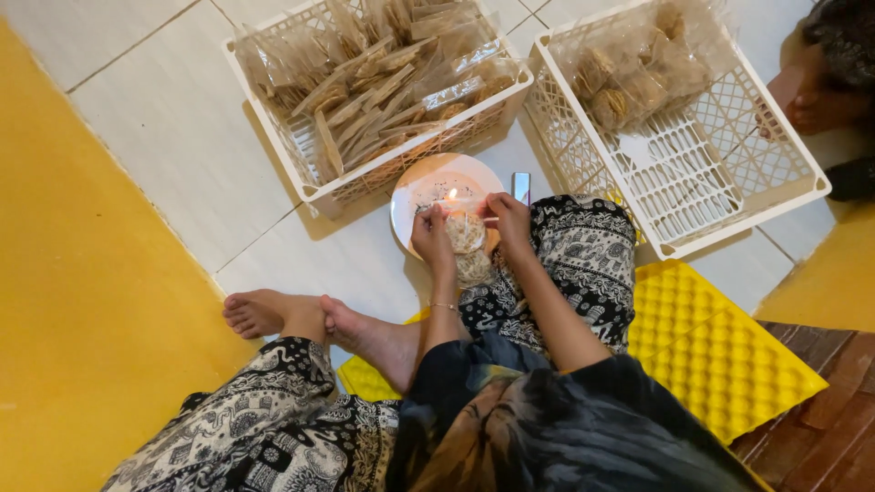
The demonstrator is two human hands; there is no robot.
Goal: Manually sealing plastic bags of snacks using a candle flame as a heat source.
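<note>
Evidently I was mid-seal: left hand (432, 233) and right hand (507, 215) both pinched shut on the cracker bag (467, 239), its edge at the candle flame (451, 193), twelve o'clock; next called for steadiness

Clear plastic packets of round tan crackers (383, 73) lie heaped in the white crate (314, 187) just beyond the plate. A smaller heap of like packets (629, 77) fills the far corner of the second crate (802, 182), right of it. One clear packet (467, 241) sits over the plate's near edge.
</note>
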